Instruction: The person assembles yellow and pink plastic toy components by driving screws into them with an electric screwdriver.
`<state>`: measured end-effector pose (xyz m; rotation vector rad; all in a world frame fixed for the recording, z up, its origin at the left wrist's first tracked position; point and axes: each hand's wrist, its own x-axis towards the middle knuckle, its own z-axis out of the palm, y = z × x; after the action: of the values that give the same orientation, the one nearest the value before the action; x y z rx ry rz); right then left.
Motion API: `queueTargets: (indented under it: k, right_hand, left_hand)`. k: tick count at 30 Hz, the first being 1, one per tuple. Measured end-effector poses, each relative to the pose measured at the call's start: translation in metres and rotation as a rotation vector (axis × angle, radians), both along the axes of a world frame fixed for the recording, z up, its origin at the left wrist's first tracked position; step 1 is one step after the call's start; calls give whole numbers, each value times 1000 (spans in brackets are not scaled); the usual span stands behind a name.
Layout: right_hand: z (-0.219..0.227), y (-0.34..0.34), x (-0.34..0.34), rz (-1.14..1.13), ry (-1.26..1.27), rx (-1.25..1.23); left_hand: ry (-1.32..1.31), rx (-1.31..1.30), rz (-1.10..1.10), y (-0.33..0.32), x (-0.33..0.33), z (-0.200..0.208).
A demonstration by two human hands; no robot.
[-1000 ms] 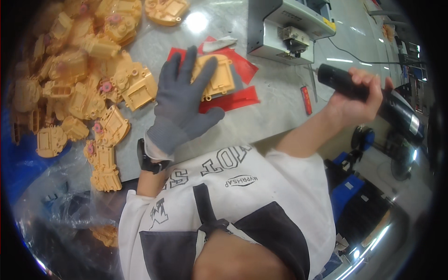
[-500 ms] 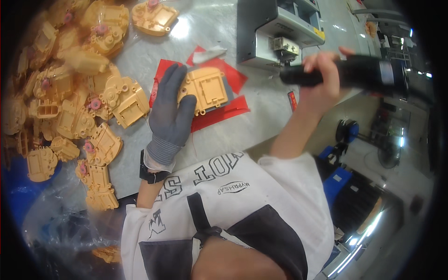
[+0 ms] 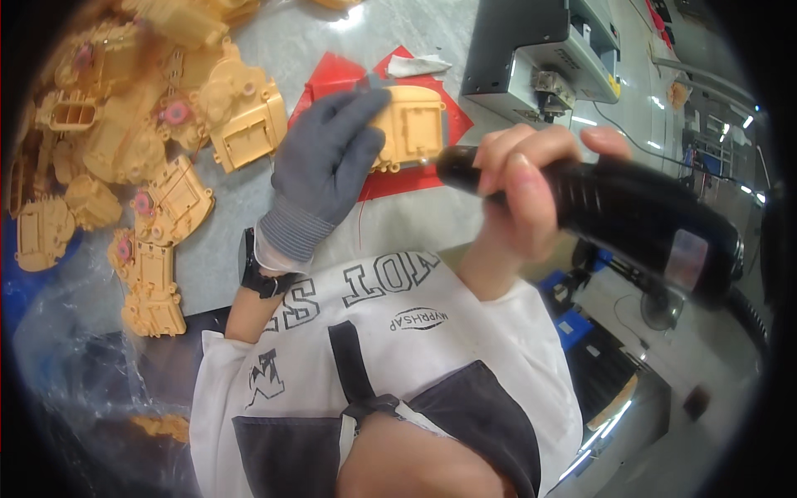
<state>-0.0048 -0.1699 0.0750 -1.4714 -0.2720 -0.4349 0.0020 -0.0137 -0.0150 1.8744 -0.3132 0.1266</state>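
— While the gloved left hand (image 3: 328,162) lies flat with its fingers spread over the near edge of a yellow plastic housing (image 3: 413,126), what is the bare right hand (image 3: 519,187) doing?

— It is wrapped tight around a black electric screwdriver (image 3: 598,207), whose tip touches the lower edge of that housing, right beside the gloved fingers.

— Where does the housing sit?

— On a red mat (image 3: 390,178) laid on the grey worktable (image 3: 415,224), straight in front of the person's chest. A scrap of white cloth (image 3: 418,65) lies at the mat's far edge.

— And around it?

— A heap of similar yellow housings (image 3: 141,141) spreads across the left of the table, several with pink gear wheels showing; one square piece lies just beside the glove's wrist side. A grey benchtop machine (image 3: 540,58) stands beyond the mat to the right, with a cable trailing off it.

— What about the person?

— A black wristwatch (image 3: 257,278) shows below the grey glove's cuff, and a white shirt with a dark apron (image 3: 390,432) fills the lower middle of the view. Clear plastic sheeting (image 3: 66,349) hangs off the table's left edge.
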Motion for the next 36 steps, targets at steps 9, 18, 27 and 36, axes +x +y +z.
queueTargets:
  k: [9, 18, 27, 36]
  right_hand:
    - [-11, 5, 12, 71, -61, -103]
    - [-12, -7, 6, 109, -177, -57]
    - [25, -91, 50, -476, -338, 50]
    - [9, -83, 42, -312, -127, 111]
  left_hand:
    - [-4, -33, -14, 6, 3, -1]
    - [59, 0, -71, 6, 5, 4]
    - [96, 67, -67, 4, 3, 8]
    - [74, -46, -43, 7, 3, -1]
